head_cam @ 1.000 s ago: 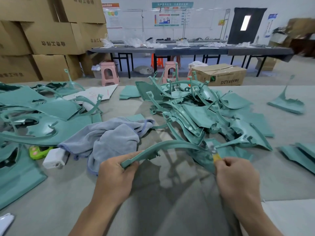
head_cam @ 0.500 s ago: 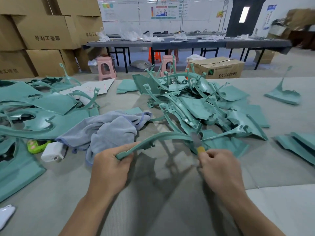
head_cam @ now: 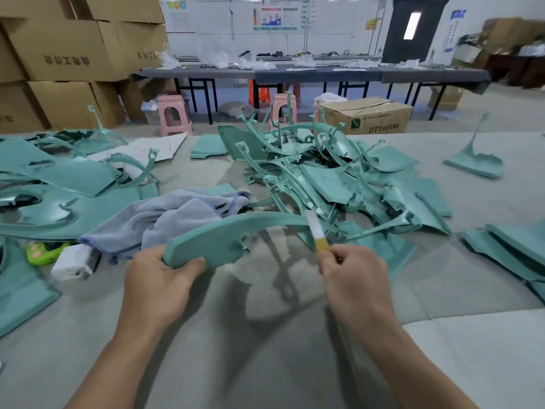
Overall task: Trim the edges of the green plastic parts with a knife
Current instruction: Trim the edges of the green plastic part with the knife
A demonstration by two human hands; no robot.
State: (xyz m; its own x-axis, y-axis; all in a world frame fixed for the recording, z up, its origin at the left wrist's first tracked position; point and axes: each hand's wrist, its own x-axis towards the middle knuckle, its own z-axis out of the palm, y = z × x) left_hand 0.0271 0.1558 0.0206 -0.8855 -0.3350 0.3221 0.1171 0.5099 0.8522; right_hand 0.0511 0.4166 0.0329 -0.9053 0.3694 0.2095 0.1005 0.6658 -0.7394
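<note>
Work table (head_cam: 265, 364): a grey fabric-covered surface fills the near and middle scene; a paler sheet lies at the near right corner.
Cardboard boxes (head_cam: 67, 54): stacked brown cartons stand at the far left, beyond the table.
Far bench (head_cam: 309, 73): a long dark bench runs across the far wall, with white bags and small items on top and pink stools (head_cam: 174, 113) in front of it.
Left stack (head_cam: 53, 196): large flat green panels lie overlapping along the left edge of the table.
Centre pile (head_cam: 324, 178): a tangled heap of green plastic parts sits in the middle, just beyond the hands.
Right parts (head_cam: 507, 246): several flat green pieces lie at the right edge; a single one (head_cam: 474, 163) stands farther back, apart from them.
Cloth (head_cam: 165, 219): a crumpled grey-blue cloth lies between the left stack and the centre pile.
Held part (head_cam: 230, 234): a curved green plastic arc, raised above the table in front of the person, spanning from the left hand to the knife.
Left hand (head_cam: 159, 281): fingers and thumb curled round the wide near-left end of the arc.
Right hand (head_cam: 354, 281): fingers pinched round the knife handle.
Knife (head_cam: 317, 234): yellow handle with a pale blade; its blade meets the right end of the arc's edge.
White box (head_cam: 73, 262): a small white object near the cloth, beside a bright green toy-like item (head_cam: 41, 252).
</note>
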